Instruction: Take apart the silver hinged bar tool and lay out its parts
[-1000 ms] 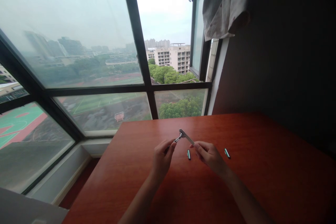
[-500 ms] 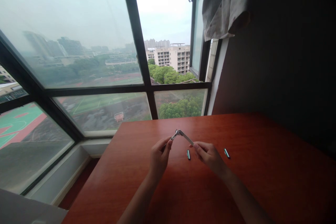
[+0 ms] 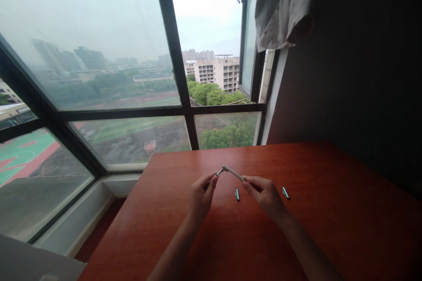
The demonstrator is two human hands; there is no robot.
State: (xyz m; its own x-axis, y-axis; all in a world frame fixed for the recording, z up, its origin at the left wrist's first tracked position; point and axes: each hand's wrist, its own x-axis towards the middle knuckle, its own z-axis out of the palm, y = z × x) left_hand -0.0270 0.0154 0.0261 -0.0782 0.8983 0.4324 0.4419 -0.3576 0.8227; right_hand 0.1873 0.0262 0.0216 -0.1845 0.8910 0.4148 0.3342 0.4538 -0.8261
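My left hand [image 3: 201,195] is closed around a razor handle [image 3: 220,172], its slim metallic end pointing up and to the right. In my right hand [image 3: 265,195], pinched between thumb and fingers, is a slim pale stick that looks like a toothbrush [image 3: 234,173]. Its far end meets the tip of the razor handle above the table, and the two form a shallow peak. Fine detail at the contact is too small to make out. One small green and black razor cartridge [image 3: 237,194] lies near my right fingertips. Another razor cartridge [image 3: 285,192] lies farther right.
Both hands are over a reddish-brown wooden table [image 3: 184,250]. Behind it stand dark-framed windows [image 3: 132,115], with one pane open. Cloth [image 3: 280,13] hangs at the upper right beside a dark wall [image 3: 356,74].
The toothbrush has tilted and turned slightly in my right hand, and its far end now covers the razor handle's tip more. Both hands stay nearly in place; the cartridges have not moved.
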